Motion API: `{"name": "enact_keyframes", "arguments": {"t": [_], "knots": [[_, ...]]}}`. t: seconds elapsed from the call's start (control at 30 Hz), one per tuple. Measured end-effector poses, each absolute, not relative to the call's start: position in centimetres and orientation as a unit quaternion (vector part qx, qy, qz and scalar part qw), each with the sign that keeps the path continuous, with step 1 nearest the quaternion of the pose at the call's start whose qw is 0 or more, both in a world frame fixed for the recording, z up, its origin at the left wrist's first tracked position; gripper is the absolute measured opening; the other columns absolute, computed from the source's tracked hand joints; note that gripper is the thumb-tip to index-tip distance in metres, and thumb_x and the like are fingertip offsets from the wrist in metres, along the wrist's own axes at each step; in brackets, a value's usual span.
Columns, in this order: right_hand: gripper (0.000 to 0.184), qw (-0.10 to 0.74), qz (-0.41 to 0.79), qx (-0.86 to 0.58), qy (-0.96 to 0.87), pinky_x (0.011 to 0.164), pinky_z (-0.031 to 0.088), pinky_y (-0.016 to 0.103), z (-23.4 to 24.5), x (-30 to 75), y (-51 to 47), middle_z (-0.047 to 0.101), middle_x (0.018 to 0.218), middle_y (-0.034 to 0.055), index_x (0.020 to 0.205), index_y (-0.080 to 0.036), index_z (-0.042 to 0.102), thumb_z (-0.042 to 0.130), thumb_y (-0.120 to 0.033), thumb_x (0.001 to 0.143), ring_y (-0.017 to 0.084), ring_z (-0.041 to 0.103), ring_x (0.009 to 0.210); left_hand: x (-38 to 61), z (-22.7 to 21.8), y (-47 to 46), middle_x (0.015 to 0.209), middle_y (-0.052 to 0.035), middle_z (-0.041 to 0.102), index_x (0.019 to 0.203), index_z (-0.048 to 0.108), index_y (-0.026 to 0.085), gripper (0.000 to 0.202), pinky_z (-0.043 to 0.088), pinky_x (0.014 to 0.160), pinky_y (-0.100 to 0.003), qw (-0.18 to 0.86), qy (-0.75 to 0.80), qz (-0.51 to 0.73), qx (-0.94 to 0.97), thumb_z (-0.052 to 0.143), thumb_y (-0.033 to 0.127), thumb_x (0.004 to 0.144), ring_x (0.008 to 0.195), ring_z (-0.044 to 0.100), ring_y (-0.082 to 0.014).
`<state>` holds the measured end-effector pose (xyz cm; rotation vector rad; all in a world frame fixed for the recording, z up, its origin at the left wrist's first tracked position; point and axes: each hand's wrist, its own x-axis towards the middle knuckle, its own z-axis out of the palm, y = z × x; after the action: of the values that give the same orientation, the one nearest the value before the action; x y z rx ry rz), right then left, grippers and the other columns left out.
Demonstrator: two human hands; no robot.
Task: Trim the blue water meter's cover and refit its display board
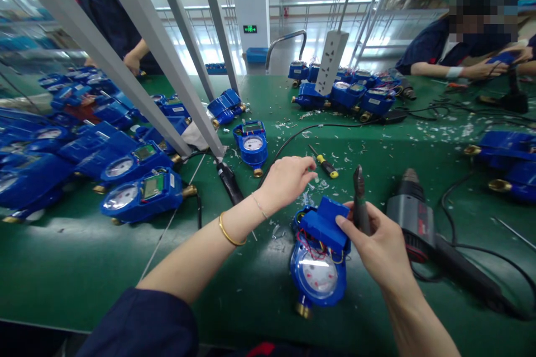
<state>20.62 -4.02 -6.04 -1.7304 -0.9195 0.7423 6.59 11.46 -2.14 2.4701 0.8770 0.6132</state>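
Note:
My left hand (291,178) is above the green bench, its fingers loosely bent and apart, with nothing visible held in them. Just past its fingertips lies a yellow-and-black screwdriver (326,165). A pair of cutting pliers (359,195) stands jaws up in my right hand (374,240). That hand's thumb also touches the raised blue cover (334,215) of a water meter (318,276). Red, yellow and dark wires show between the cover and the meter's round dial. The meter lies on the bench with a brass end towards me.
A heat gun (412,215) lies right of my right hand, its cord trailing. A black electric screwdriver (229,181) is left. Blue meters (142,195) crowd the left side; more stand behind. Metal posts (161,56) rise at left, and a power strip (332,61) hangs ahead. Co-workers sit opposite.

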Motion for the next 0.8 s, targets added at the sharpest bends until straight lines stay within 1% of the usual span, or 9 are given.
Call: {"name": "enact_keyframes", "arguments": {"t": [0.07, 0.13, 0.23, 0.3, 0.47, 0.57, 0.67, 0.73, 0.8], "knots": [[0.041, 0.500, 0.315, -0.711, -0.380, 0.058, 0.046, 0.024, -6.0, 20.6, -4.0, 0.059, 0.075, 0.0003, 0.095, -0.015, 0.064, 0.074, -0.046, 0.070, 0.014, 0.055, 0.066, 6.3, -2.2, 11.2, 0.095, -0.0051, 0.072, 0.097, 0.071, 0.018, 0.012, 0.049, 0.083, -0.031, 0.236, 0.222, 0.220, 0.920, 0.070, 0.025, 0.087, 0.089, 0.066, -0.0183], [0.042, 0.502, 0.321, -0.706, -0.382, 0.058, 0.046, 0.024, -5.9, 20.7, -4.0, 0.059, 0.075, 0.0008, 0.095, -0.015, 0.064, 0.074, -0.047, 0.070, 0.014, 0.055, 0.066, 6.1, -2.1, 11.1, 0.100, -0.0053, 0.072, 0.097, 0.073, 0.019, 0.014, 0.049, 0.091, -0.031, 0.268, 0.114, 0.199, 0.936, 0.074, 0.026, 0.085, 0.097, 0.065, -0.0189], [0.043, 0.502, 0.330, -0.698, -0.390, 0.055, 0.046, 0.025, -5.7, 20.8, -3.9, 0.059, 0.073, 0.0008, 0.093, -0.015, 0.064, 0.074, -0.048, 0.068, 0.014, 0.054, 0.064, 6.2, -2.3, 11.4, 0.094, -0.0046, 0.073, 0.090, 0.074, 0.019, 0.005, 0.049, 0.091, -0.030, 0.275, 0.047, 0.193, 0.941, 0.071, 0.021, 0.086, 0.095, 0.065, -0.0183], [0.044, 0.501, 0.343, -0.691, -0.393, 0.054, 0.045, 0.025, -5.6, 20.9, -3.8, 0.059, 0.072, 0.0010, 0.093, -0.014, 0.064, 0.074, -0.049, 0.067, 0.014, 0.053, 0.062, 6.3, -2.6, 11.5, 0.090, -0.0053, 0.073, 0.087, 0.074, 0.017, 0.008, 0.049, 0.089, -0.029, 0.260, 0.025, 0.214, 0.941, 0.067, 0.021, 0.090, 0.091, 0.065, -0.0173], [0.049, 0.507, 0.378, -0.678, -0.375, 0.051, 0.042, 0.025, -5.6, 21.0, -3.4, 0.057, 0.067, 0.0002, 0.091, -0.012, 0.064, 0.076, -0.050, 0.063, 0.013, 0.050, 0.059, 6.3, -3.6, 11.1, 0.090, -0.0087, 0.070, 0.092, 0.070, 0.013, 0.026, 0.048, 0.085, -0.030, 0.114, -0.014, 0.251, 0.961, 0.048, 0.024, 0.100, 0.084, 0.060, -0.0185], [0.049, 0.502, 0.389, -0.675, -0.376, 0.051, 0.041, 0.024, -5.7, 21.1, -3.2, 0.058, 0.067, 0.0005, 0.091, -0.011, 0.064, 0.076, -0.050, 0.062, 0.013, 0.049, 0.059, 6.4, -4.2, 10.7, 0.086, -0.0097, 0.068, 0.087, 0.069, 0.013, 0.034, 0.048, 0.080, -0.033, 0.049, 0.004, 0.254, 0.966, 0.042, 0.028, 0.102, 0.081, 0.057, -0.0204], [0.047, 0.503, 0.374, -0.673, -0.393, 0.052, 0.044, 0.024, -5.6, 21.2, -3.3, 0.059, 0.069, 0.0011, 0.091, -0.013, 0.064, 0.076, -0.050, 0.065, 0.013, 0.051, 0.060, 6.4, -4.5, 10.3, 0.083, -0.0078, 0.067, 0.085, 0.065, 0.015, 0.033, 0.047, 0.080, -0.032, 0.120, 0.081, 0.279, 0.949, 0.043, 0.032, 0.102, 0.082, 0.058, -0.0197], [0.044, 0.508, 0.356, -0.672, -0.405, 0.054, 0.047, 0.025, -5.4, 21.2, -3.4, 0.062, 0.073, 0.0024, 0.091, -0.014, 0.064, 0.075, -0.049, 0.067, 0.015, 0.055, 0.063, 6.1, -4.5, 10.0, 0.084, -0.0056, 0.067, 0.086, 0.064, 0.016, 0.026, 0.047, 0.079, -0.030, 0.222, 0.159, 0.299, 0.914, 0.054, 0.038, 0.097, 0.083, 0.059, -0.0185], [0.042, 0.506, 0.335, -0.677, -0.416, 0.054, 0.049, 0.025, -5.0, 21.2, -3.6, 0.063, 0.074, 0.0026, 0.092, -0.014, 0.065, 0.074, -0.049, 0.070, 0.015, 0.057, 0.063, 5.7, -4.5, 9.4, 0.084, -0.0032, 0.068, 0.084, 0.065, 0.016, 0.025, 0.046, 0.078, -0.029, 0.325, 0.212, 0.291, 0.874, 0.069, 0.040, 0.087, 0.081, 0.060, -0.0173]]}}
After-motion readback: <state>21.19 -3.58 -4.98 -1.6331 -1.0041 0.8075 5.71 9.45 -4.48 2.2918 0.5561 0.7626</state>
